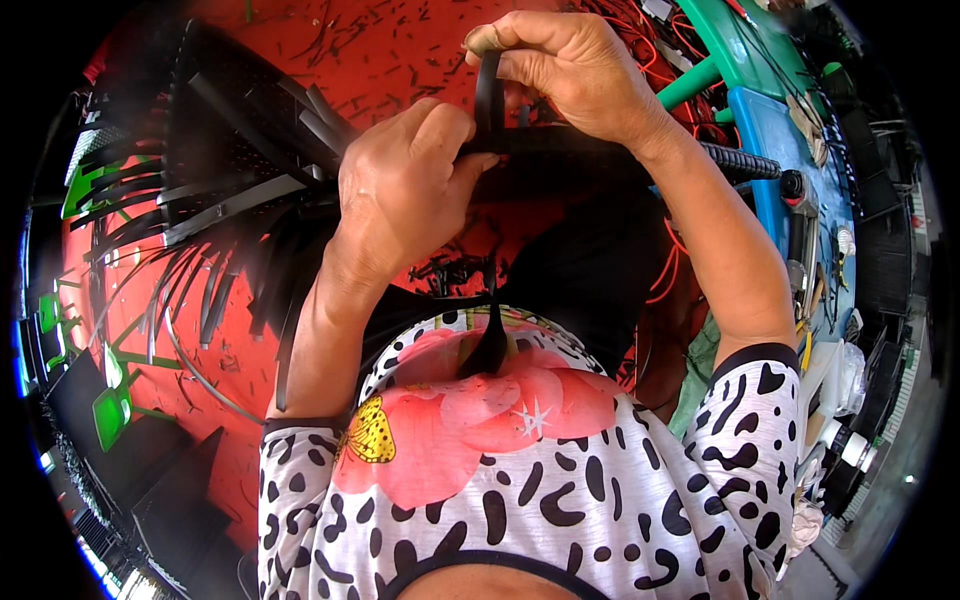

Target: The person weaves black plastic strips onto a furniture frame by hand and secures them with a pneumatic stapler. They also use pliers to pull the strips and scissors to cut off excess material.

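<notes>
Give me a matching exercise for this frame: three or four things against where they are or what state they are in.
Things:
1. left hand
2. right hand
3. black strip
4. loose black strips

Places or states:
A. fanned out at the person's left
B. pinches the strip's top end
C. runs upright between both hands
D. closed in a fist around the dark bundle

Pairs: 1-D, 2-B, 3-C, 4-A

Both forearms rise from the spotted sleeves at the lower edge and converge near the top of the view. The left hand [405, 190] is curled into a loose fist, back of the hand toward the camera, knuckles uppermost, wrist bent slightly inward. The right hand [565, 70] sits just above and to the right of the left hand, its fingers [500, 40] folded down and pinched together, thumb tucked under. The right forearm slants down and outward from it, elbow bent.
</notes>
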Demonstrator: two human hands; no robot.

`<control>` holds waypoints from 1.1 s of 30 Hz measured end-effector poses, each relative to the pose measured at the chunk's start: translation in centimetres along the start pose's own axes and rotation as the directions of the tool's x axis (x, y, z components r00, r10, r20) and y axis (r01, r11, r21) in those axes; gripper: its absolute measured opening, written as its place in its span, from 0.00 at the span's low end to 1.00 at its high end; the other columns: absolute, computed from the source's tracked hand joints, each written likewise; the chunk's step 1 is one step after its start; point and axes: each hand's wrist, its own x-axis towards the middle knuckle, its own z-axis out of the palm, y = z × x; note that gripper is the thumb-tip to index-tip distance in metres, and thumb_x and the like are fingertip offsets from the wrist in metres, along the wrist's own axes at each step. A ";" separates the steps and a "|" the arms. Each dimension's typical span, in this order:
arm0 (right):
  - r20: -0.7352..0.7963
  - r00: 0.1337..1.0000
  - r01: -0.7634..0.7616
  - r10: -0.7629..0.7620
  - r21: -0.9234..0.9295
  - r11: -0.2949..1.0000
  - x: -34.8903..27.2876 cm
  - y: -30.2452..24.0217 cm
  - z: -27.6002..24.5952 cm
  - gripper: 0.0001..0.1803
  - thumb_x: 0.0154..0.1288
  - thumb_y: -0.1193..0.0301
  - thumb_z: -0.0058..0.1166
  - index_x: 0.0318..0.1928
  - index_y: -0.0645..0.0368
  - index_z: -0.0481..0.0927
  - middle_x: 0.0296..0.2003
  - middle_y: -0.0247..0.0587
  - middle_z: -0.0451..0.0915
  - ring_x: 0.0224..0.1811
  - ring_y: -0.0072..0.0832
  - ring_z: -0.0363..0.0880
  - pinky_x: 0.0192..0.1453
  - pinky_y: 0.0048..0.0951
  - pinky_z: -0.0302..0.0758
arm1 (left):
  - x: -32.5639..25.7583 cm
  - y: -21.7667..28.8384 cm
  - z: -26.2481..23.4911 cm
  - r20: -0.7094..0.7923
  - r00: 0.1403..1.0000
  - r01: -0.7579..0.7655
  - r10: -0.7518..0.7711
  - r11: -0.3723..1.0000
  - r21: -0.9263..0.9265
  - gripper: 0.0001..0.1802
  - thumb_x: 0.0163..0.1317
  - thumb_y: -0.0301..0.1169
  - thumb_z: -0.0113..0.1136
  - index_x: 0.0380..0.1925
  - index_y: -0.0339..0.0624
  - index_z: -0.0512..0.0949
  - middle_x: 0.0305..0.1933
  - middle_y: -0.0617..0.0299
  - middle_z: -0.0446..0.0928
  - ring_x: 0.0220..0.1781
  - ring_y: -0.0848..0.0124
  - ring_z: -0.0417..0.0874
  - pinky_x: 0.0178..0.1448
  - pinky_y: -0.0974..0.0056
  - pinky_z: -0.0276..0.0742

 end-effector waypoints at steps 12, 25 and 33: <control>0.189 0.979 0.103 -0.075 -0.144 0.984 0.0 -0.7 -1.1 0.14 0.56 0.83 0.54 0.45 0.65 0.77 0.35 0.35 0.80 0.39 0.20 0.76 0.47 0.24 0.72 | 0.0 0.1 0.0 -0.006 1.000 -0.006 0.006 1.000 0.003 0.16 0.42 0.28 0.70 0.27 0.42 0.70 0.24 0.57 0.72 0.24 0.55 0.76 0.26 0.55 0.70; 0.347 0.934 0.204 -0.088 -0.315 0.927 0.3 -2.7 -1.2 0.13 0.57 0.83 0.51 0.45 0.66 0.76 0.35 0.40 0.78 0.38 0.26 0.76 0.44 0.29 0.73 | 0.2 0.3 -0.4 0.054 0.998 0.012 -0.010 1.000 -0.023 0.15 0.43 0.21 0.69 0.28 0.37 0.71 0.26 0.53 0.73 0.27 0.52 0.76 0.30 0.59 0.72; 0.259 0.964 0.191 -0.054 -0.537 0.822 -0.7 -2.3 -0.4 0.29 0.50 0.83 0.56 0.57 0.63 0.72 0.46 0.43 0.79 0.45 0.28 0.79 0.51 0.28 0.75 | 0.3 -0.3 -0.3 0.048 0.999 0.003 -0.001 0.999 -0.054 0.14 0.44 0.20 0.67 0.30 0.37 0.72 0.28 0.52 0.74 0.29 0.51 0.77 0.31 0.58 0.73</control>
